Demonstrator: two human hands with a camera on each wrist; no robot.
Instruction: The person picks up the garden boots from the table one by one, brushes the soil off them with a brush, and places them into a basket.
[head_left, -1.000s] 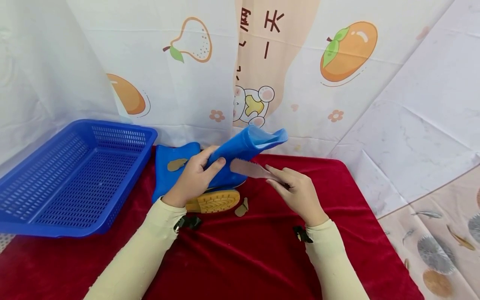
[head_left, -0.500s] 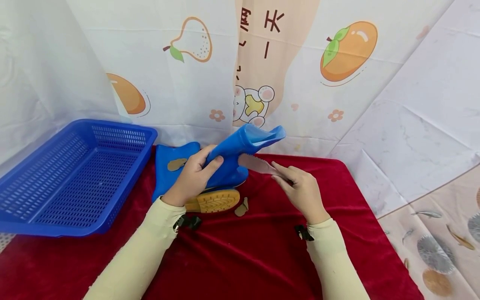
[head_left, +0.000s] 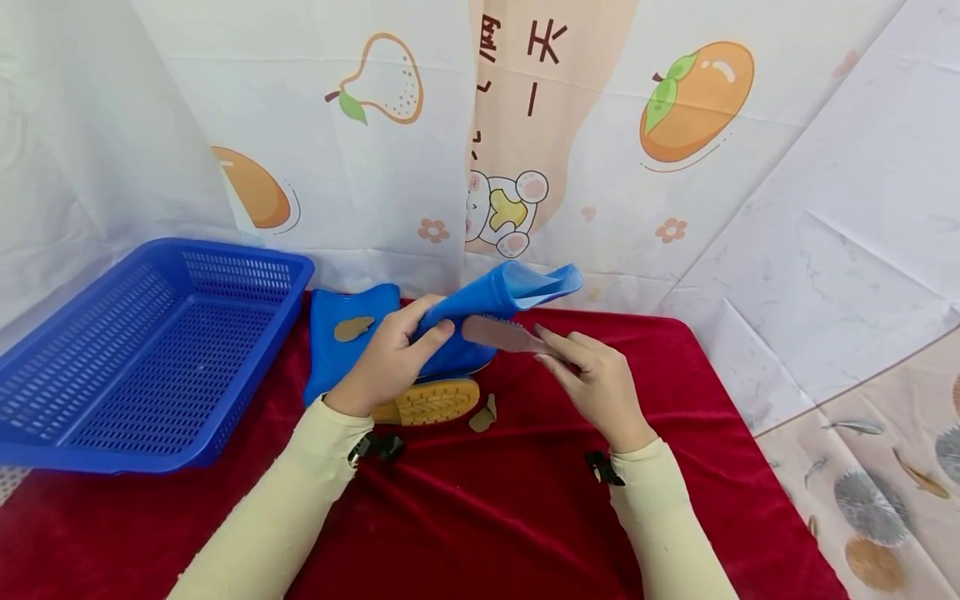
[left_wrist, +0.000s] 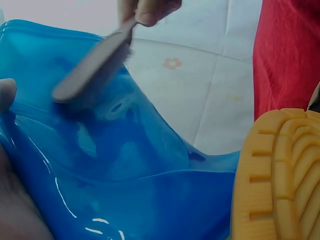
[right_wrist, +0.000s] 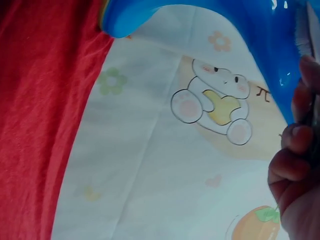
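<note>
My left hand [head_left: 382, 362] grips the shaft of a blue rain boot [head_left: 476, 292], tilted with its opening up and to the right. In my right hand [head_left: 596, 387] is the thin handle of a flat brush [head_left: 495, 333], held between thumb and fingers. The left wrist view shows the brush [left_wrist: 90, 70] lying along the boot's shiny shaft, bristles towards it. A second blue boot [head_left: 326, 358] lies on the cloth behind my left hand. Below the held boot shows a yellow treaded sole [head_left: 438, 402], partly hidden by that hand.
A blue slotted plastic basket [head_left: 202, 375] stands at the left. One flat brown piece [head_left: 350, 330] lies on the second boot, another [head_left: 484, 415] on the red cloth [head_left: 487, 517]. A printed white curtain [head_left: 315, 108] hangs close behind.
The brush swung right and edge-on along the shaft, then came back left with its flat back showing. The held boot's opening dipped slightly and shifted right.
</note>
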